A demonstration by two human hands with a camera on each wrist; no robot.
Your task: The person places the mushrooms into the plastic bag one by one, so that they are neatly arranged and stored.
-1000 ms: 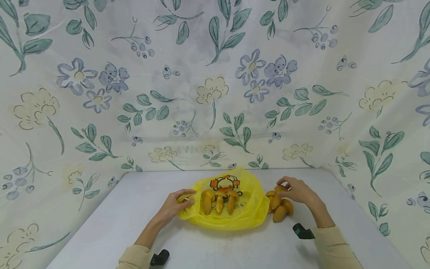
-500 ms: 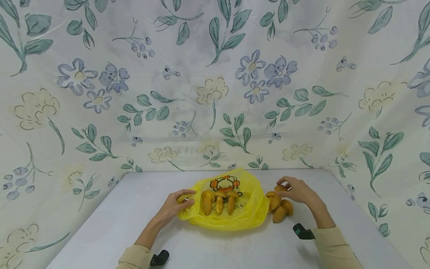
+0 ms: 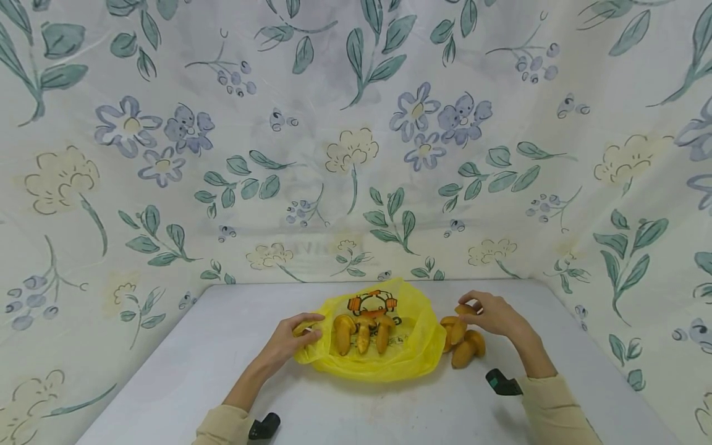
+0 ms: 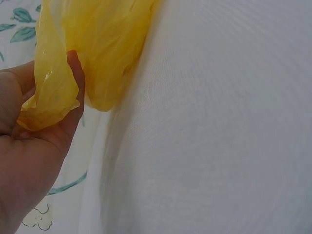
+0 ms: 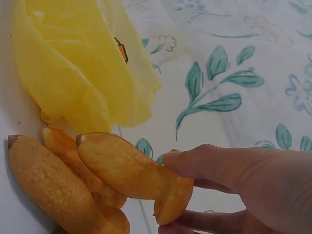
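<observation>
Barely shifted since earlier. Pinching mushroom (image 5: 119, 163) in right hand (image 3: 489, 314), by loose mushrooms (image 3: 463, 354), beside yellow bag (image 3: 417, 352); gripping its edge in left hand (image 3: 285, 340). Probably mid-pickup; calls for lifting clear.

The worktop (image 3: 356, 411) is white. Toward the middle of its far side lies a bag (image 3: 414, 349), yellow and crumpled, spread wide; just beside it, on the right, mushrooms (image 3: 463, 355) lie in a small, close cluster.
</observation>
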